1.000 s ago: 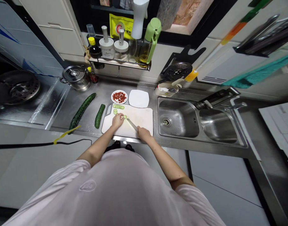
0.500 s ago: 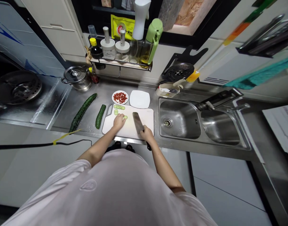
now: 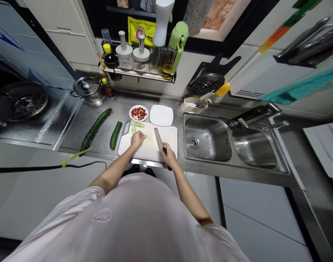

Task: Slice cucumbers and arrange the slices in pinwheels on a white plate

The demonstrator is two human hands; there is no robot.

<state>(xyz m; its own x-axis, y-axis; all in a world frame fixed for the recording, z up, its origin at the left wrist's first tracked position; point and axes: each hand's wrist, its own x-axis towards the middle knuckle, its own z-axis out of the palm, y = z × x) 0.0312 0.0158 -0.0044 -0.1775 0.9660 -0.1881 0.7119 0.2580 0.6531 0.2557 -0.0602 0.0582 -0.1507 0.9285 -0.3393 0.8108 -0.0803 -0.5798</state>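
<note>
Cucumber slices (image 3: 137,124) lie on the white board (image 3: 169,134): a row along its upper left edge, a couple more just below, and one slice (image 3: 145,137) beside the left hand (image 3: 137,139). That hand is curled, its fingers drawn together; whether it grips anything, I cannot tell. The right hand (image 3: 168,155) is closed round the handle of the knife (image 3: 157,136), whose blade points up the board.

Behind the board, a round plate (image 3: 130,114) holds chopped red pieces (image 3: 138,113), next to a square plate (image 3: 161,115). To the left on the worktop (image 3: 123,102) lie a short cucumber (image 3: 116,135) and a long one (image 3: 95,131). Farther back stands a lidded pot (image 3: 97,99), its contents hidden. On the rack (image 3: 144,75), a green-topped bottle (image 3: 175,47) has yellow liquid low inside. The caddy (image 3: 187,107) by the sink (image 3: 210,145) holds white and dark items.

Half a second ago the knife showed its broad face; now it looks narrower. A second ago its tip was near the single slice; now it is well to the right.
</note>
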